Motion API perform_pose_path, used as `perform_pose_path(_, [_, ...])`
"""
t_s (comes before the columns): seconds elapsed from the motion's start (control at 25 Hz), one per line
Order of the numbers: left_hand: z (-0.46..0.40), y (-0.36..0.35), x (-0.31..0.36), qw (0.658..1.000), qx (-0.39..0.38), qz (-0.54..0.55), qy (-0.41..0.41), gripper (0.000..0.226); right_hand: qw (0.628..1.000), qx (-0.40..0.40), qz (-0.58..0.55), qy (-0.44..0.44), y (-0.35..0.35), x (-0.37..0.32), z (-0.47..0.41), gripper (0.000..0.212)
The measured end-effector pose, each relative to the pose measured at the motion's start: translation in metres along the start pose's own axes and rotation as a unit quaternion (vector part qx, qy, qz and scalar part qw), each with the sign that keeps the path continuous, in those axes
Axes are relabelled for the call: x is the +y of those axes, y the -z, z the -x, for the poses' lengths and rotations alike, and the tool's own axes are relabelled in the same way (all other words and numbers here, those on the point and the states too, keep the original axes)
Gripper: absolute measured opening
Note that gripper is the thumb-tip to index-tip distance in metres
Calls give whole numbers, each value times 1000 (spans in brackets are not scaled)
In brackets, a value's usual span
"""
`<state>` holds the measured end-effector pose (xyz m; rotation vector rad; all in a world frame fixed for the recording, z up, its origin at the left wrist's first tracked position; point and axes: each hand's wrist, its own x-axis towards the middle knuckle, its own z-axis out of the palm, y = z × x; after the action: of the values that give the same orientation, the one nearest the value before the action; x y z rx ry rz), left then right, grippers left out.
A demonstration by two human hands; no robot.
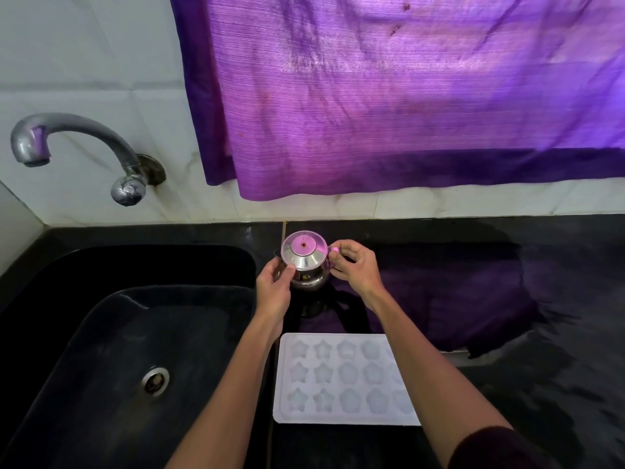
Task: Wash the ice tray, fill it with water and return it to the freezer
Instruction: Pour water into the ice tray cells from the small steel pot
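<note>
The left hand [275, 282] curls against the side of a lidded steel jug [305, 262] standing on the black counter [558, 384]; the right hand [353, 265] pinches its handle. The white ice tray [338, 377] lies flat, cavities up, nearer than the jug, beside the sink [111, 333], long axis running left-right.

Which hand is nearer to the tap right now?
Left. The left hand holds the steel jug on its sink-facing side, closer to the tap. The right hand grips the jug's far side, farther from the tap.
</note>
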<state>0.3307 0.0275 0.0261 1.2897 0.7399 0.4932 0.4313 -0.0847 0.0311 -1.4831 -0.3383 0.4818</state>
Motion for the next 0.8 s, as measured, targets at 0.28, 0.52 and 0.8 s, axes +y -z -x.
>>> perform_pose_path(0.28, [-6,-4,3,999,-6,-53,-4,34,1000,-11,11,-13,8,4,-4,7])
perform_pose_path(0.52, [25,15,20,989,18,-144,-14,50,990,13,140,16,38,-14,16,39])
perform_pose_path(0.8, [107,77,-15,968,-21,-229,102,33,962,162,199,-88,119,20,142,33])
